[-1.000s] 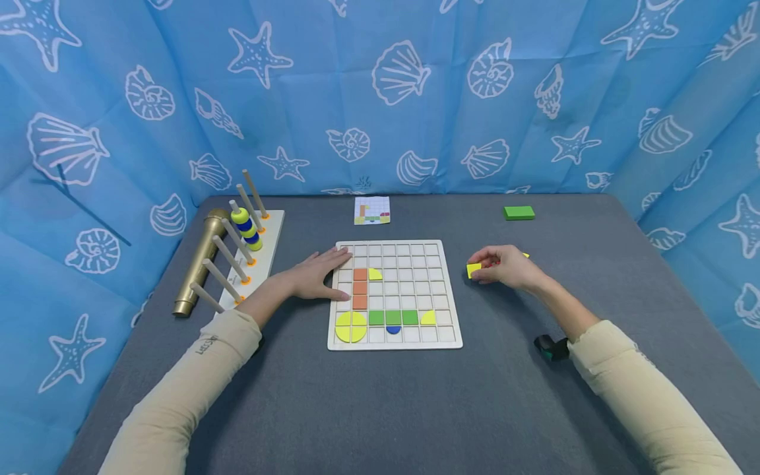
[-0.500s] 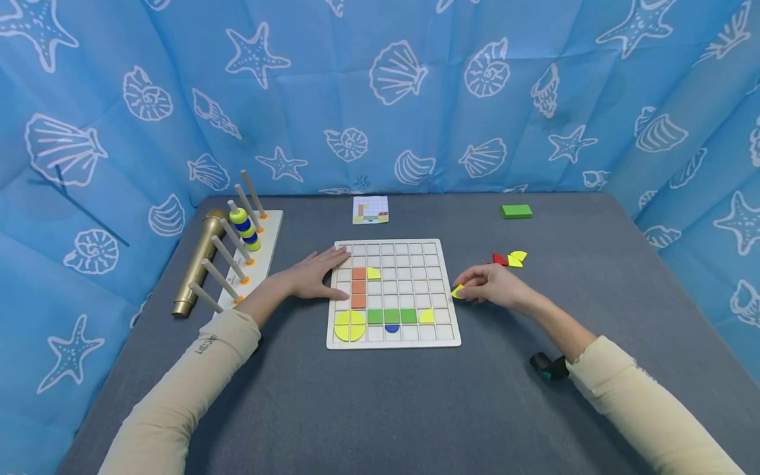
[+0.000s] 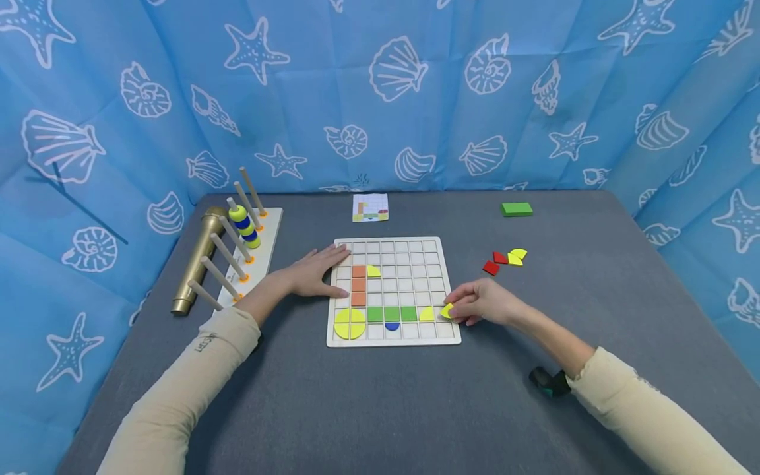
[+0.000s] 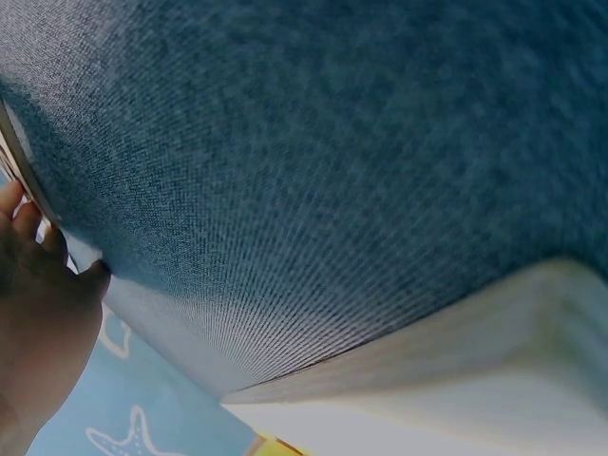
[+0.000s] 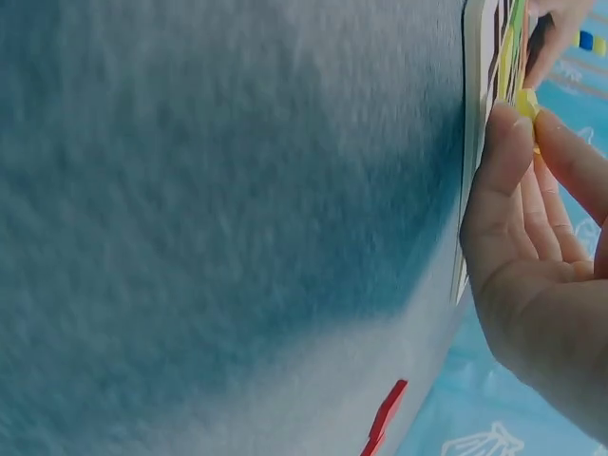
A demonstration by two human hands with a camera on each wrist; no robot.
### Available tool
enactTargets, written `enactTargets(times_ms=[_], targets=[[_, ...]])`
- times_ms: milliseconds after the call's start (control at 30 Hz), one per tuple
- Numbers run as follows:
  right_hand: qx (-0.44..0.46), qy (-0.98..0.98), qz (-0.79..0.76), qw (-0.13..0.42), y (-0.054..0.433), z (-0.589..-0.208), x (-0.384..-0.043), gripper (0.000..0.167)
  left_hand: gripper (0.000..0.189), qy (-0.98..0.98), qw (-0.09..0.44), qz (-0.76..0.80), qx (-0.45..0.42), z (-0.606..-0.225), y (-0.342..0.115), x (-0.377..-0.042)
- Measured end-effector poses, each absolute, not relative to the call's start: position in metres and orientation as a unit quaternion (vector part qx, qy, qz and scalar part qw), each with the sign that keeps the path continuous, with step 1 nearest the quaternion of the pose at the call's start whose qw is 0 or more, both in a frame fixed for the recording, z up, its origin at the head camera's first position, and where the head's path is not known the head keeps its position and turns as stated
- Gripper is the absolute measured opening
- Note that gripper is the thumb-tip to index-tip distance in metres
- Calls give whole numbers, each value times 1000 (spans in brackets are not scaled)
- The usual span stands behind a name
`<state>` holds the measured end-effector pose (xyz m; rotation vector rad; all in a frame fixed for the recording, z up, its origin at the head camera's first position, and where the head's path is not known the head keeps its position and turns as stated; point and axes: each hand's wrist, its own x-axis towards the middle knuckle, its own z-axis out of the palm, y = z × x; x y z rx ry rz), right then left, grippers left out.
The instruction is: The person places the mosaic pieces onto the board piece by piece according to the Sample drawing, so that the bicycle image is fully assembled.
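A white grid board (image 3: 410,335) lies mid-table, bearing orange squares (image 3: 359,285), green squares (image 3: 392,315), a blue half-round piece (image 3: 392,326), yellow quarter-round pieces (image 3: 426,314) and a yellow circle (image 3: 349,323) made of quarters. My left hand (image 3: 315,274) rests on the board's left edge, fingers spread. Between thumb and fingertips my right hand (image 3: 483,302) pinches a yellow quarter-round piece (image 3: 447,311) over the board's right edge, beside the row with the green squares. The right wrist view shows this yellow piece (image 5: 527,101) at the fingertips.
Red pieces (image 3: 491,268) and yellow pieces (image 3: 516,256) lie right of the board. Farther back are a green block (image 3: 516,209) and a pattern card (image 3: 371,207). At left stand a pegged stacker (image 3: 266,245) with rings and a gold microphone (image 3: 198,267).
My right hand has carried the yellow quarter-round piece left and toward me, from near the loose pieces to the board's right edge. The left hand has stayed in place.
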<state>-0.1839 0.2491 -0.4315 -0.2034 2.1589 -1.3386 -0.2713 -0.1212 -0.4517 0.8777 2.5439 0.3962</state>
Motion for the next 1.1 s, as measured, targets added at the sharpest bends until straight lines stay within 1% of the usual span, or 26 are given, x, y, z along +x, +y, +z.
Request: enactTargets(times_ms=[200, 667, 933, 1100], targets=[[-72, 803, -513, 294, 240, -434, -172, 27, 98, 915, 210, 142, 314, -452, -121, -272], [-78, 826, -492, 264, 218, -435, -160, 21, 98, 915, 208, 140, 316, -453, -121, -272], [-77, 859, -454, 223, 211, -436, -155, 15, 98, 914, 211, 140, 317, -453, -121, -273], [-75, 870, -441, 208, 208, -436, -154, 13, 98, 915, 212, 138, 313, -455, -122, -273]])
